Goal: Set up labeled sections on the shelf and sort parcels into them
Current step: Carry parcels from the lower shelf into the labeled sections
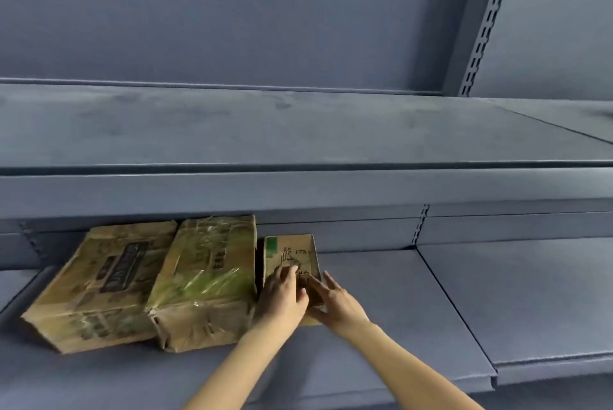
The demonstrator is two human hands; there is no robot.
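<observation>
Three cardboard parcels stand side by side on the lower grey shelf (381, 293). The large left parcel (99, 287) and the middle parcel (205, 280), wrapped in clear tape, are tilted and touch each other. The small right parcel (295, 255) carries a green mark and black print. My left hand (282, 297) rests flat on its top with fingers straight. My right hand (335, 300) lies against its right side and front corner, fingers spread.
An upper grey shelf (298, 131) runs across the view above the parcels. A slotted upright post (487, 21) rises at the right. Another shelf panel (530, 303) continues to the right of a seam.
</observation>
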